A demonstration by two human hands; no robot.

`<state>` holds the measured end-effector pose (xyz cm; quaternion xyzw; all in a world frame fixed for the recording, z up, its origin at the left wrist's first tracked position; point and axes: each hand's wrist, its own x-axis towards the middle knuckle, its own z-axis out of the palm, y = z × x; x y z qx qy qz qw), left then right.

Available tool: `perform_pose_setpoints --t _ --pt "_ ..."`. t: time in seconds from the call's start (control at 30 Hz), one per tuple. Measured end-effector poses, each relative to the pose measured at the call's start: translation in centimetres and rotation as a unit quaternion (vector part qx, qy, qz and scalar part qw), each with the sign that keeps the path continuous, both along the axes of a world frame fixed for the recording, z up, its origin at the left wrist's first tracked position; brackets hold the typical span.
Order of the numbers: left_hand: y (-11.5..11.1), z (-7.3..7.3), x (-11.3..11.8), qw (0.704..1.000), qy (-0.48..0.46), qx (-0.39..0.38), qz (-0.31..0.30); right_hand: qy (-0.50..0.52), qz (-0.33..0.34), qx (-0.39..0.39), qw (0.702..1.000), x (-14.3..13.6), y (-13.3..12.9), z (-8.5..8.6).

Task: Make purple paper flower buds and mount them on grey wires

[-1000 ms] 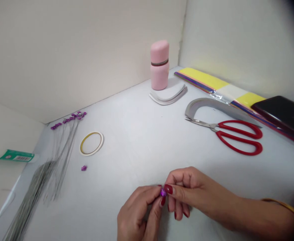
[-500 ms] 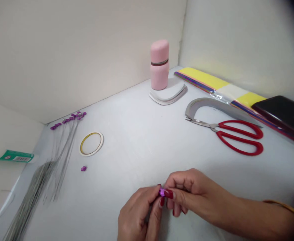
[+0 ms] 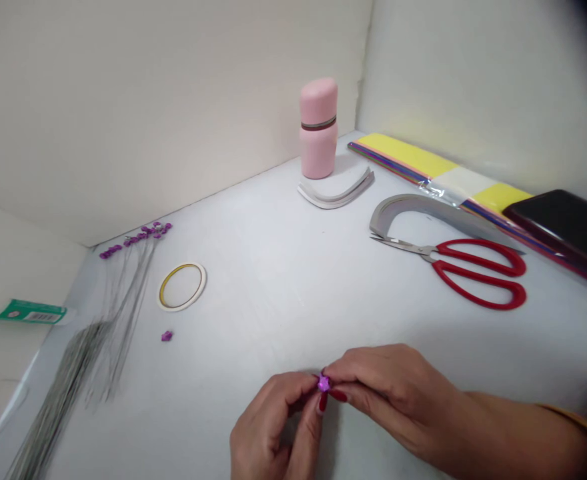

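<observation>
A small shiny purple star (image 3: pixel 324 383) is pinched between both hands near the bottom centre, above the white table (image 3: pixel 253 267). My left hand (image 3: pixel 281 423) grips its left side with thumb and forefinger. From the right, the thumb and fingertips of my right hand (image 3: pixel 398 393) hold the other side. Another purple star (image 3: pixel 167 336) lies alone to the left, below a roll of white tape (image 3: pixel 203 285). Farther left, purple stars (image 3: pixel 146 231) sit at the tips of thin wires.
Red-handled scissors (image 3: pixel 478 247) lie at right beside a grey strip (image 3: pixel 398 203). Behind are a pink bottle (image 3: pixel 318 143), pale curved strips (image 3: pixel 336 199), a yellow-topped pack (image 3: pixel 408 153) and a dark case (image 3: pixel 563 223). A wire bundle (image 3: pixel 61 393) and green-labelled tube (image 3: pixel 33 311) are left.
The fingers of my right hand have straightened from their curl and shifted against the star. Its thumb has moved off the star's face, so more of the star shows.
</observation>
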<state>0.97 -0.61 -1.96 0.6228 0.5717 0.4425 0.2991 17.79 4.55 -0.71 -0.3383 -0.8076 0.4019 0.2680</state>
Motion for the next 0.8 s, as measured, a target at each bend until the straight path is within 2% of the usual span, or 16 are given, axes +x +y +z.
perform_pose_setpoints --t 0.3,0.5,0.7,0.8 --pt "0.1 0.1 0.5 0.998 0.052 0.029 0.018 -0.021 0.017 -0.016 1.0 0.0 -0.5 0.1" --pt "0.1 0.4 0.5 0.998 0.022 0.044 0.03 0.033 0.024 -0.177 0.983 0.0 0.1 0.8" --pt "0.1 0.4 0.2 0.998 0.001 0.064 -0.01 0.024 0.019 -0.166 0.986 0.0 0.6 0.9" --pt "-0.1 0.0 0.1 0.998 -0.022 0.052 -0.002 0.033 0.003 -0.187 0.982 0.0 0.7 0.9"
